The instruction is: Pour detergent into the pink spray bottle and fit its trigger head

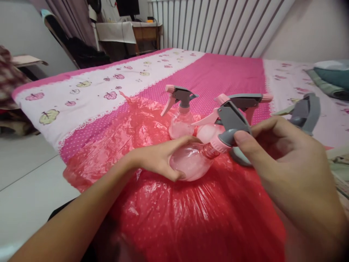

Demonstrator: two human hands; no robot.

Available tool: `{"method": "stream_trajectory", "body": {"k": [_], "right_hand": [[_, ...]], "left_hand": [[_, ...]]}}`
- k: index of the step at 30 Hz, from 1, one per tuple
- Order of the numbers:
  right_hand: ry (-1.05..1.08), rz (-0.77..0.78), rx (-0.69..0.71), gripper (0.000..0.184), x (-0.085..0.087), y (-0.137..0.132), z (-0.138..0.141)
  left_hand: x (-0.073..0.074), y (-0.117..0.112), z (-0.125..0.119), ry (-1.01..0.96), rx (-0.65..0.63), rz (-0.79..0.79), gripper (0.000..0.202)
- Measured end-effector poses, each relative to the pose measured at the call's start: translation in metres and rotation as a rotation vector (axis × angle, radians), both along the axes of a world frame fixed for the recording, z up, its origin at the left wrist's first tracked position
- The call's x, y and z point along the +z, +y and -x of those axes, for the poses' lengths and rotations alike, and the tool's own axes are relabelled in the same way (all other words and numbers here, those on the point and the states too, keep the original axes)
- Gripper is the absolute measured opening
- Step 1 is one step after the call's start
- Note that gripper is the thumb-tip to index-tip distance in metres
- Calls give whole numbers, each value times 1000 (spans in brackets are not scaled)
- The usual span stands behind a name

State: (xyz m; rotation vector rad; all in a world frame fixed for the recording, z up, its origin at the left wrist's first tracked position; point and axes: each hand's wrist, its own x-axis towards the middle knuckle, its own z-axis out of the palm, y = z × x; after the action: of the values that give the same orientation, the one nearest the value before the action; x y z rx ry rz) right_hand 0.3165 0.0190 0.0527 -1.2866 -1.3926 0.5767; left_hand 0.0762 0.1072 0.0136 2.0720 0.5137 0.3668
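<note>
A clear pink spray bottle (pixel 192 163) is tilted to the right above a red plastic sheet (pixel 196 211). My left hand (pixel 160 158) wraps round its body from the left. At its neck, my right hand (pixel 291 156) grips the grey and pink trigger head (pixel 231 116), thumb against the grey collar. The head sits on the neck; I cannot tell how tightly. Just behind stands another pink spray bottle (pixel 181 125) with its trigger head on. A further bottle (pixel 209 133) is partly covered by the held one.
To the right, a grey trigger head (pixel 307 112) shows behind my right hand. Beneath everything lies a bed with a pink and white sheet (pixel 231 72). Folded cloths (pixel 331 80) rest at the far right. A desk (pixel 147 32) and slatted headboard (pixel 207 25) stand beyond.
</note>
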Motion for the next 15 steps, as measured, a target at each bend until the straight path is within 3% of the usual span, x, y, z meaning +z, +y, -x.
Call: {"method": "stream_trajectory", "body": {"k": [7, 15], "right_hand": [[37, 31, 138, 37, -3, 4, -2], [-88, -53, 119, 28, 4, 0, -2]], "left_hand": [[4, -3, 0, -49, -104, 34, 93], [4, -4, -3, -35, -51, 111, 79]]}}
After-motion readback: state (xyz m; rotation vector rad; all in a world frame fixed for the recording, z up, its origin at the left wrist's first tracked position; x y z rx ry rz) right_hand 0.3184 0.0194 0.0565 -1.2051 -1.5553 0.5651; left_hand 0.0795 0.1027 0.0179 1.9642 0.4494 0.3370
